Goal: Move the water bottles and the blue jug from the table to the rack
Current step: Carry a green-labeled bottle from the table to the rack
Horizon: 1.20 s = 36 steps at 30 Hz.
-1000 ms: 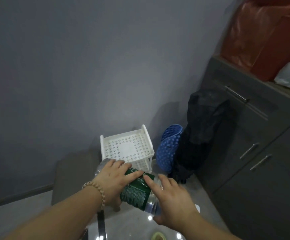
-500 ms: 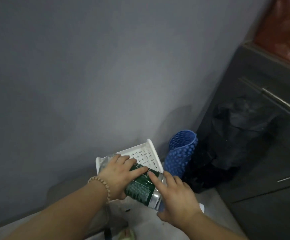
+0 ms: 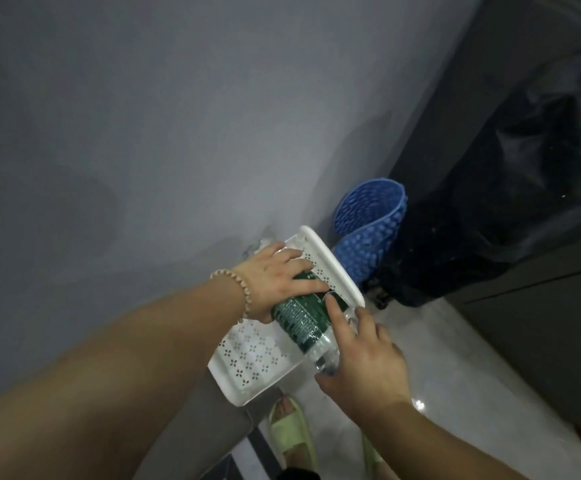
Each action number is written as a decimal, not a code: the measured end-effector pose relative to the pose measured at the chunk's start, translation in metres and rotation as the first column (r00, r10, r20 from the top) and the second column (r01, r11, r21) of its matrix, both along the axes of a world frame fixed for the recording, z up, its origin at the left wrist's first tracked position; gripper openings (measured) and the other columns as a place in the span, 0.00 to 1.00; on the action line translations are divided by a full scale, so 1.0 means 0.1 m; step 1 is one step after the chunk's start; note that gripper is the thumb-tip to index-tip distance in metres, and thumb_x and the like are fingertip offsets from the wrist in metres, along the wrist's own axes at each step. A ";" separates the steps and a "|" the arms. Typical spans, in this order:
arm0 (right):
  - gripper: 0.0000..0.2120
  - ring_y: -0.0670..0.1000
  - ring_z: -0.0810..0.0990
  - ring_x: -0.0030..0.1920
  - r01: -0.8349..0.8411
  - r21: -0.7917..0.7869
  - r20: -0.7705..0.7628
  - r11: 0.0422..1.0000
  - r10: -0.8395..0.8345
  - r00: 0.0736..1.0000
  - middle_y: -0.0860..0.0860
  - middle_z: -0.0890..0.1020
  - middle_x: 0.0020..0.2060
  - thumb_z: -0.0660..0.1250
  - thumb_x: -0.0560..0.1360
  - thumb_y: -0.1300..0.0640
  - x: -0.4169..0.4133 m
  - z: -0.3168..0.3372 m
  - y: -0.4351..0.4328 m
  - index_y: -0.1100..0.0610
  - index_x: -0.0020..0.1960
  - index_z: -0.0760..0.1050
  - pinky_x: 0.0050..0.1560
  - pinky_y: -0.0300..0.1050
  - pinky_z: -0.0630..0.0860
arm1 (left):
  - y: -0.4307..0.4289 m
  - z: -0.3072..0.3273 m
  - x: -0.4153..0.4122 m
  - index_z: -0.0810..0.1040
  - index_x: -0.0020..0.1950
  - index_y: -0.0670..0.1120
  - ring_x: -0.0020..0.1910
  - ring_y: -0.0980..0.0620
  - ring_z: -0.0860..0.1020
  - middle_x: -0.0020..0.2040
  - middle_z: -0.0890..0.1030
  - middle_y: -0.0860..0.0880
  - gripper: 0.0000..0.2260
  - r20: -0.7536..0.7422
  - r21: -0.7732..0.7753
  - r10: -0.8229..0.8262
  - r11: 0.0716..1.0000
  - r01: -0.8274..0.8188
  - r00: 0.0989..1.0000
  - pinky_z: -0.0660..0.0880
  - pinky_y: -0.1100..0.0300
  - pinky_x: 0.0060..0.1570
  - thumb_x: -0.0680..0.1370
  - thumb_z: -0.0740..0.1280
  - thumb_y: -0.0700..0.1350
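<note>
A clear water bottle (image 3: 301,318) with a dark green label lies on its side across the top tray of the white perforated rack (image 3: 251,362), which stands on the floor by the grey wall. My left hand (image 3: 275,278), with a bead bracelet at the wrist, grips the bottle's far end. Around its near, capped end my right hand (image 3: 358,362) is wrapped, forefinger stretched along the label. The blue jug is not in view.
A blue knobbly mat (image 3: 368,233) stands curled against the wall right of the rack. A black bag (image 3: 497,209) leans on the dark cabinet (image 3: 542,306) at right. My feet in pale green slippers (image 3: 292,434) stand on the tiled floor.
The view has tipped down and closer to the rack. Both hands have carried the bottle forward and lowered it onto the rack's top tray.
</note>
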State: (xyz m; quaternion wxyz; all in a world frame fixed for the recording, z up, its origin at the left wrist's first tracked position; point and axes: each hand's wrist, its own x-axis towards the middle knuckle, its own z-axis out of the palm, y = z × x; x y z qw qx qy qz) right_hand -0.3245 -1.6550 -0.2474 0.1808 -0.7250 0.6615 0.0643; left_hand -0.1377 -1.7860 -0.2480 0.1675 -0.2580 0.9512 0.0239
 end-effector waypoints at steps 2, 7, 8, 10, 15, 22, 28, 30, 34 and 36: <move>0.53 0.58 0.69 0.61 0.063 0.004 0.006 0.998 -0.063 0.998 0.57 0.61 0.71 0.68 0.64 0.37 0.06 -0.07 0.04 0.42 0.73 0.32 0.53 0.51 0.74 | -0.08 -0.12 -0.02 0.51 0.72 0.59 0.69 0.41 0.60 0.70 0.64 0.45 0.48 -0.007 0.021 -0.051 0.998 0.051 0.999 0.55 0.40 0.69 0.61 0.77 0.54; 0.52 0.56 0.68 0.60 0.128 0.012 0.016 0.992 -0.129 0.992 0.55 0.59 0.71 0.68 0.65 0.36 0.11 -0.20 -0.01 0.41 0.72 0.32 0.52 0.50 0.74 | -0.22 -0.35 -0.08 0.52 0.73 0.59 0.70 0.41 0.57 0.71 0.62 0.44 0.48 -0.026 0.033 -0.090 0.995 0.091 0.996 0.50 0.41 0.70 0.61 0.78 0.50; 0.52 0.56 0.68 0.61 0.128 0.009 0.006 0.992 -0.128 0.992 0.55 0.60 0.71 0.68 0.65 0.36 0.10 -0.24 -0.03 0.41 0.72 0.32 0.52 0.49 0.74 | -0.24 -0.40 -0.08 0.52 0.73 0.59 0.70 0.41 0.57 0.71 0.62 0.44 0.48 -0.039 0.026 -0.091 0.995 0.092 0.995 0.50 0.41 0.70 0.61 0.78 0.49; 0.52 0.57 0.67 0.61 0.116 0.003 -0.013 0.993 -0.116 0.993 0.56 0.60 0.71 0.68 0.66 0.36 0.09 -0.29 -0.08 0.42 0.73 0.32 0.54 0.50 0.74 | -0.26 -0.48 -0.06 0.53 0.73 0.59 0.70 0.41 0.57 0.71 0.62 0.44 0.48 -0.065 -0.006 -0.086 0.996 0.085 0.994 0.49 0.42 0.70 0.62 0.77 0.48; 0.52 0.59 0.67 0.63 0.084 -0.012 -0.051 0.996 -0.084 0.995 0.59 0.62 0.71 0.71 0.66 0.38 0.11 -0.42 -0.16 0.43 0.75 0.37 0.56 0.53 0.73 | -0.31 -0.63 -0.02 0.53 0.73 0.59 0.71 0.41 0.57 0.72 0.62 0.44 0.46 -0.103 -0.045 -0.049 0.998 0.045 0.994 0.45 0.44 0.69 0.63 0.77 0.46; 0.52 0.66 0.76 0.54 0.084 -0.095 -0.032 0.992 -0.087 0.996 0.63 0.74 0.63 0.80 0.54 0.41 0.07 -0.53 -0.21 0.50 0.73 0.63 0.43 0.59 0.78 | -0.34 -0.79 0.00 0.58 0.73 0.58 0.70 0.39 0.59 0.71 0.64 0.42 0.43 -0.184 -0.032 -0.023 0.999 0.017 0.983 0.50 0.41 0.70 0.64 0.74 0.39; 0.52 0.68 0.74 0.58 0.069 -0.071 -0.045 0.995 -0.073 0.996 0.64 0.70 0.66 0.80 0.55 0.41 0.06 -0.54 -0.22 0.50 0.74 0.62 0.48 0.62 0.76 | -0.26 -0.78 -0.04 0.51 0.74 0.60 0.72 0.40 0.56 0.74 0.59 0.43 0.44 -0.120 -0.074 0.045 0.996 -0.054 0.992 0.43 0.41 0.70 0.66 0.72 0.40; 0.53 0.67 0.71 0.62 0.055 -0.038 -0.057 0.998 -0.058 0.997 0.63 0.66 0.70 0.77 0.59 0.41 0.03 -0.55 -0.21 0.48 0.76 0.52 0.55 0.65 0.73 | -0.18 -0.76 -0.06 0.42 0.74 0.62 0.73 0.41 0.51 0.75 0.52 0.46 0.46 -0.065 -0.096 0.119 0.988 -0.125 0.991 0.36 0.40 0.69 0.69 0.71 0.42; 0.53 0.65 0.51 0.73 -0.002 0.019 -0.013 1.000 0.002 1.000 0.59 0.46 0.76 0.66 0.70 0.39 -0.06 -0.58 -0.18 0.43 0.70 0.23 0.69 0.67 0.53 | 0.04 -0.66 -0.20 0.27 0.69 0.62 0.74 0.40 0.43 0.76 0.42 0.45 0.49 0.003 -0.112 0.374 0.922 -0.371 0.927 0.35 0.37 0.66 0.73 0.68 0.45; 0.53 0.64 0.42 0.74 -0.021 0.056 0.031 0.998 0.019 0.999 0.57 0.39 0.76 0.66 0.71 0.39 -0.10 -0.56 -0.20 0.42 0.68 0.20 0.69 0.68 0.47 | 0.20 -0.60 -0.28 0.22 0.67 0.60 0.74 0.39 0.40 0.76 0.39 0.44 0.51 0.017 -0.115 0.518 0.850 -0.513 0.855 0.35 0.36 0.66 0.73 0.68 0.43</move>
